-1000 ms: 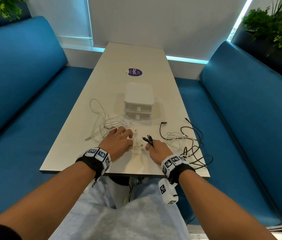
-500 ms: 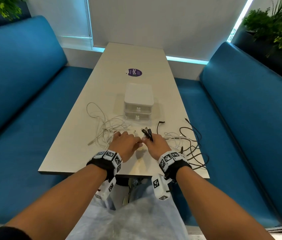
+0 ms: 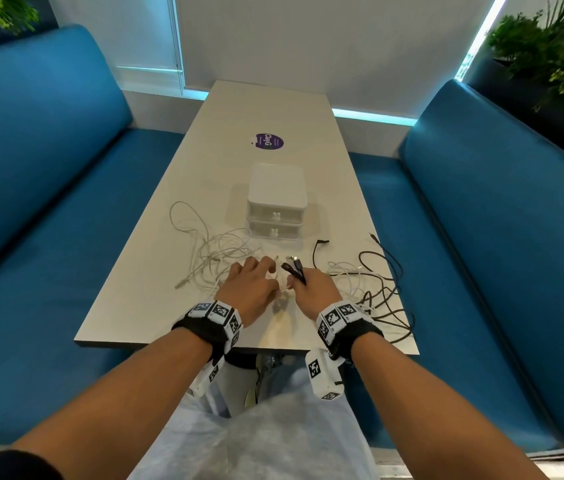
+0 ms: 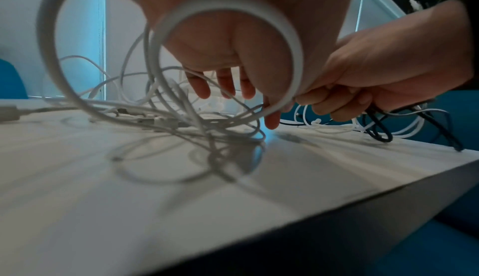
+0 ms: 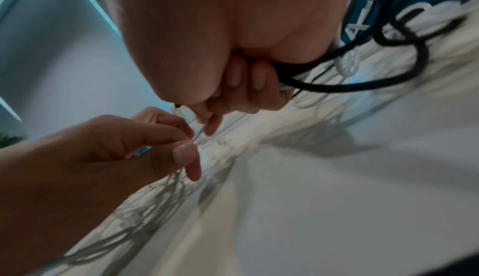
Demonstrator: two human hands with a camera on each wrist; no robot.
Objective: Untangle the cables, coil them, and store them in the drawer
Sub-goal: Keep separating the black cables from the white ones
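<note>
A tangle of white cables (image 3: 214, 252) lies on the table (image 3: 156, 306) left of my hands. Black cables (image 3: 382, 271) mixed with white ones spread out to the right. My left hand (image 3: 259, 277) hovers over the white tangle; in the right wrist view its thumb and forefinger (image 5: 181, 153) pinch a thin white cable (image 5: 198, 136). A thick white loop (image 4: 228, 5) arches in front of the left palm. My right hand (image 3: 303, 287) is curled round black cable ends (image 3: 292, 268), which stick up between its fingers. The small white two-drawer unit (image 3: 276, 202) stands closed just beyond the hands.
Blue benches (image 3: 48, 202) run along both sides of the narrow table. A purple sticker (image 3: 266, 142) sits beyond the drawer unit. Some black cable (image 3: 398, 327) lies close to the table's near right edge. Plants (image 3: 557, 57) stand at the far right.
Both hands have come together near the table's middle. The white tangle has been drawn rightward toward them, and the black plug ends have moved left with my right hand.
</note>
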